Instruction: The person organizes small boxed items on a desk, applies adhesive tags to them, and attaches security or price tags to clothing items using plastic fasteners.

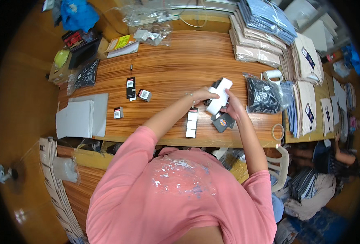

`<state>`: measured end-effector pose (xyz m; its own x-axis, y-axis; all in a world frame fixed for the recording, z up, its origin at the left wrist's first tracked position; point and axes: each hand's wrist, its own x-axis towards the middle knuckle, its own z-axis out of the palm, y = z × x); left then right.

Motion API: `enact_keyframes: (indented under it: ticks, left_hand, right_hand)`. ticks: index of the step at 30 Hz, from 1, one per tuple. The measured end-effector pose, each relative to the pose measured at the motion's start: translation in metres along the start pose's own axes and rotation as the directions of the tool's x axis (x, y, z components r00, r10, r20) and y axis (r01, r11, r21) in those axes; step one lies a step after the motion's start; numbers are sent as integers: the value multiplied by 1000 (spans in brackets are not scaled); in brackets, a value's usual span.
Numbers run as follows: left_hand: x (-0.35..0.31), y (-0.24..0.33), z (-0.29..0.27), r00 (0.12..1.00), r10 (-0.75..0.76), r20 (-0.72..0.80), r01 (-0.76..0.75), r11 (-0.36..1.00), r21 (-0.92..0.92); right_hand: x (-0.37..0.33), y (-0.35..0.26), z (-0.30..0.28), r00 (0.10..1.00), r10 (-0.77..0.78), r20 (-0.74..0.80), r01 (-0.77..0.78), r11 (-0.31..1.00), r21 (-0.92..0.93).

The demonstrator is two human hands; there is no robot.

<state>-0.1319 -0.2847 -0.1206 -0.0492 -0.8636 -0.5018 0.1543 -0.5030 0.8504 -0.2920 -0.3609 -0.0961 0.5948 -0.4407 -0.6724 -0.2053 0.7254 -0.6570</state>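
At two o'clock from mid-view, grasping a white paper-like strip (223, 90) between the fingers of left hand (205, 95) and right hand (233, 105), apparently to steady both sides; with emblem-marked black cards (219, 125) at six o'clock from it, seemingly for easy reach.

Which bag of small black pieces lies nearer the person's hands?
The bag on the right, close beside the right hand; the other bag lies far off to the left.
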Motion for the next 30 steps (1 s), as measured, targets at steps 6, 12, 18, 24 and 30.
enact_keyframes:
  ticks: [6, 12, 18, 24, 30]
  left_hand:
    - [15, -3, 25, 975, 183, -126, -183, 983, 7]
    - [17, -2, 30, 942, 148, -301, -83, 972, 218]
    - [7, 12, 28, 948, 241, -205, -196, 956, 219]
    - [3, 11, 8, 947, 192, -256, -212, 976, -53]
    - [-83, 69, -81, 900, 417, -125, -408, 709, -575]
  right_hand:
    - [3, 16, -12, 974, -75, 214, 8, 955, 297]
    - [0, 15, -1, 991, -65, 115, 25, 947, 321]
    - [-2, 16, 4, 986, -156, 59, 124, 922, 368]
    - [-14, -2, 15, 981, -187, -55, 194, 953, 232]
    - [-83, -51, 62, 838, -513, 186, 498, 859, 120]
